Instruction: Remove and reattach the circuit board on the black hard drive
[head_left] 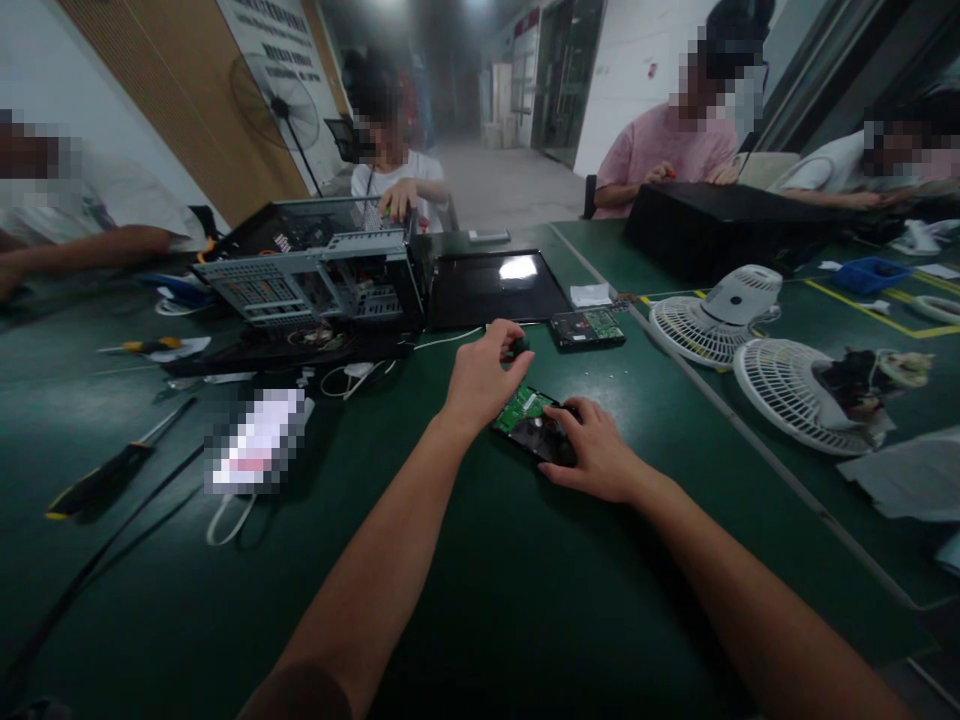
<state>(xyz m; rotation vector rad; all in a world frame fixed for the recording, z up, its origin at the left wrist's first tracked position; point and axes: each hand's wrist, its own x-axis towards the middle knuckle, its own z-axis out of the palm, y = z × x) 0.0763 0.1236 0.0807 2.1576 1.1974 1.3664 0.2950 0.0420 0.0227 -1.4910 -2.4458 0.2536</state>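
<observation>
A hard drive point(529, 423) lies on the green table, its green circuit board facing up. My right hand point(596, 450) is closed around its near right end, with thumb and fingers on opposite edges. Just above the drive's far left end, my left hand point(484, 375) is curled in a pinch around a small dark thing with a rounded end point(519, 345). The rest of that thing is hidden by the fingers, so I cannot tell its kind. A second hard drive point(587, 329) lies a little farther back, beyond both hands.
An opened computer case point(315, 280) stands back left beside a dark flat panel point(450, 290). At left lie a screwdriver point(112, 475), a phone point(259, 440) and cables. White fan parts point(690, 330) lie right. Co-workers sit around; one person's hands rest on a black case point(720, 220).
</observation>
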